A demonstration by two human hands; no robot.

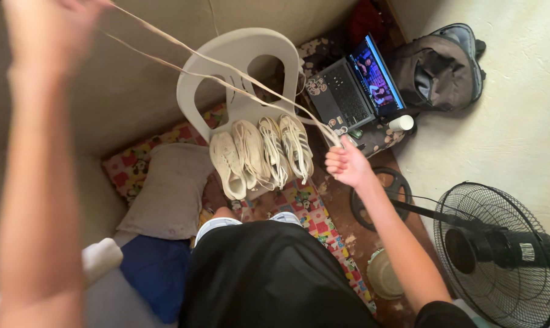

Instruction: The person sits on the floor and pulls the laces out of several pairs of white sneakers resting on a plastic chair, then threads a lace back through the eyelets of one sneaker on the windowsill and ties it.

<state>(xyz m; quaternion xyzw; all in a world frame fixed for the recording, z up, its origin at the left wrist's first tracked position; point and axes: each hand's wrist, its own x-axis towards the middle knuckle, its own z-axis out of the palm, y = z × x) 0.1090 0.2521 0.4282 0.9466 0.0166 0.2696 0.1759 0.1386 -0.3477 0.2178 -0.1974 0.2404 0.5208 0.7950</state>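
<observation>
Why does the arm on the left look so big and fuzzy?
Head view: the left hand is raised close to the lens, so it blurs and looms; the shoes and right hand stay sharp; the floor is washed out by bright light.

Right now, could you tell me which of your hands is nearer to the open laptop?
The right hand, which grips one end of the shoelace just below the laptop. The left hand is raised far off at the upper left, holding the other end.
</observation>
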